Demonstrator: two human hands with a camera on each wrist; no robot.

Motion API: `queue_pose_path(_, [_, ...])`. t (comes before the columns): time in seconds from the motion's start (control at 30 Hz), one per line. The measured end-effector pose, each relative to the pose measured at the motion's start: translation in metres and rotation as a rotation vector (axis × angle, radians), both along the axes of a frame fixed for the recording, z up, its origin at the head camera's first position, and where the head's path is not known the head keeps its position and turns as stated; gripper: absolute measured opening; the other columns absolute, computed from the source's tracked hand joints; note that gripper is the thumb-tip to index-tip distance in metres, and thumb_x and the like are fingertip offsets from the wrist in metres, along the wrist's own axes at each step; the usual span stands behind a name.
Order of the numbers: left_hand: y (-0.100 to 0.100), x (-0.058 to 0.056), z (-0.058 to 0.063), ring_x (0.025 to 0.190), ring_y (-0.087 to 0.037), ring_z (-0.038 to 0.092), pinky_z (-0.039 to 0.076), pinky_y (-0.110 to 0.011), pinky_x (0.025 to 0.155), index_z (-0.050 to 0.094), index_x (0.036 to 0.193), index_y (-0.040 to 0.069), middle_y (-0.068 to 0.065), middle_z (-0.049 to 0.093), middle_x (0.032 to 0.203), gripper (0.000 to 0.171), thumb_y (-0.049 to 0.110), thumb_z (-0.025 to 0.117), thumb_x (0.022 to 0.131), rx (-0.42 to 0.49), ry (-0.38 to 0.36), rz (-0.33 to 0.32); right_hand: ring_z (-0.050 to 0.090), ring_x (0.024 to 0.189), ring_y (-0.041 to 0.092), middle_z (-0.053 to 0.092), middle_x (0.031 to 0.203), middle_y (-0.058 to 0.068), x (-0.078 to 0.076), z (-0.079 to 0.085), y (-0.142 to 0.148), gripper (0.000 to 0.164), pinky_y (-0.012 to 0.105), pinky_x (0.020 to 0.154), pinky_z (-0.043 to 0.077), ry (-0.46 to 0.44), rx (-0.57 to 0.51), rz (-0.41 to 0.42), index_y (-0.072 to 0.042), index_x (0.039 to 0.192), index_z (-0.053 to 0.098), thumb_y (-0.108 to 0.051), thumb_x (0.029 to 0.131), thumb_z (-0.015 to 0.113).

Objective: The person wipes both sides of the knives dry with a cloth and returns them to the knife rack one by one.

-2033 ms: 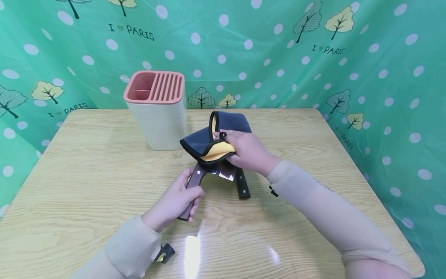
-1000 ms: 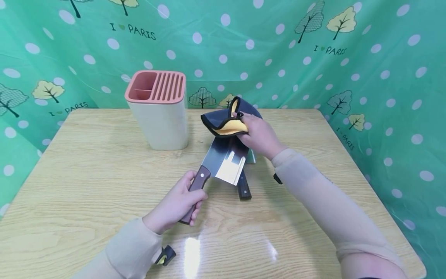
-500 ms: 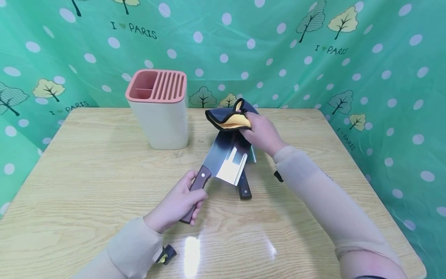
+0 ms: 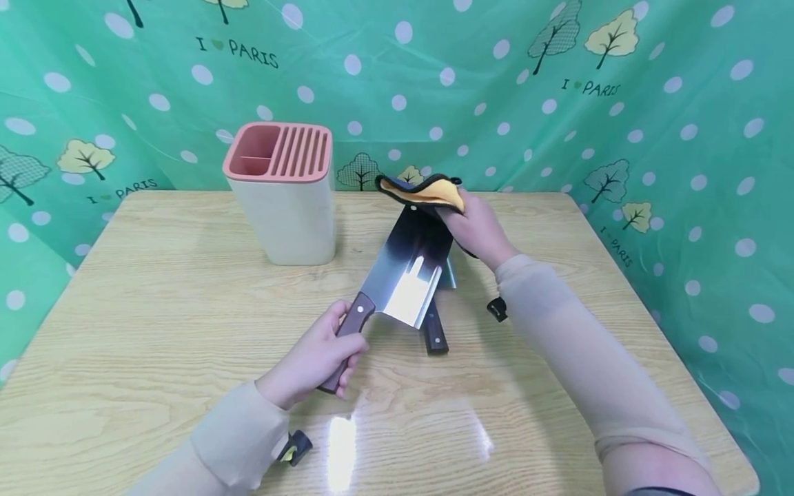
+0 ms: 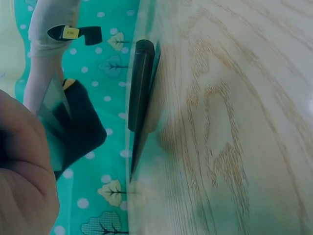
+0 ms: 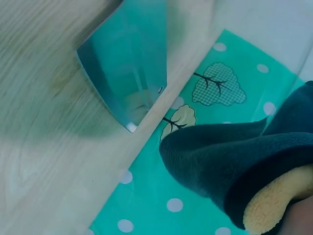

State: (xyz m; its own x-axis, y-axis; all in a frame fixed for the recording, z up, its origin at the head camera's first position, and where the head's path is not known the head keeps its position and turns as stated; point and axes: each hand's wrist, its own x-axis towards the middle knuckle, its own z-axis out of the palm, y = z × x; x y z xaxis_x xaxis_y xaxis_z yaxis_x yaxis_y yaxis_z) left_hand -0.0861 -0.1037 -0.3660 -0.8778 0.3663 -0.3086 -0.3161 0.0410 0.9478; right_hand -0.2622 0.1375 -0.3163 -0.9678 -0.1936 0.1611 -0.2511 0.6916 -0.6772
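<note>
green dotted backdrop [image 4: 384,76] behind a wooden table [image 4: 155,296] on my feed. left hand [image 4: 324,355] grips the cleaver [image 4: 400,275] by its handle, blade raised over the other knife [image 4: 437,337] on the table; right hand [image 4: 479,226] holds the cloth [image 4: 443,191] near its far end. if the cloth slips, i reckon fingertips could meet the edge. right fingers are mostly hidden; can't tell if cloth and blade touch.

The cleaver blade [image 4: 406,269] is smooth, mirror-bright metal; its handle [image 4: 356,322] looks like brown wood. The cloth [image 4: 428,193] is matt dark fabric with a fleecy yellow side. The holder [image 4: 287,222] looks like smooth plastic, the table [image 4: 161,310] like glossy, grained wood.
</note>
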Motion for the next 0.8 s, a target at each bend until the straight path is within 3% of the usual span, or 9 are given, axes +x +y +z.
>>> queue_pose_path(0.13, [-0.002, -0.001, -0.001, 0.039, -0.009, 0.044, 0.046, -0.025, 0.036, 0.029, 0.123, 0.001, 0.002, 0.048, 0.061, 0.044, 0.005, 0.053, 0.086, -0.005, -0.004, 0.009, 0.058, 0.105, 0.025, 0.064, 0.118, 0.017, -0.005, 0.001, 0.006, 0.036, 0.040, 0.098, 0.050, -0.017, -0.207, -0.048, -0.001, 0.124, 0.061, -0.026, 0.099, 0.053])
queue_pose_path(0.23, [-0.003, -0.001, -0.001, 0.038, -0.010, 0.044, 0.046, -0.025, 0.036, 0.029, 0.122, 0.002, 0.002, 0.048, 0.061, 0.043, 0.005, 0.053, 0.086, -0.003, -0.003, 0.014, 0.058, 0.108, 0.021, 0.063, 0.121, 0.014, -0.007, 0.002, 0.010, 0.033, 0.035, 0.097, 0.049, -0.060, -0.371, -0.121, -0.003, 0.122, 0.061, -0.023, 0.098, 0.054])
queue_pose_path(0.47, [-0.006, 0.000, -0.002, 0.038, -0.010, 0.045, 0.045, -0.025, 0.035, 0.028, 0.122, 0.002, 0.002, 0.048, 0.060, 0.043, 0.005, 0.053, 0.087, 0.007, 0.009, 0.006, 0.061, 0.095, 0.014, 0.062, 0.107, 0.000, -0.005, 0.004, 0.015, 0.023, 0.028, 0.084, 0.052, -0.177, -0.779, -0.266, -0.011, 0.113, 0.060, -0.025, 0.095, 0.058])
queue_pose_path(0.8, [-0.008, 0.002, 0.002, 0.037, -0.009, 0.045, 0.045, -0.025, 0.035, 0.030, 0.115, 0.006, 0.002, 0.048, 0.059, 0.036, 0.005, 0.053, 0.087, 0.014, 0.032, -0.005, 0.062, 0.112, 0.017, 0.058, 0.127, 0.001, 0.003, -0.002, 0.020, 0.041, 0.030, 0.096, 0.054, -0.223, -1.222, -0.357, -0.015, 0.132, 0.046, -0.026, 0.096, 0.059])
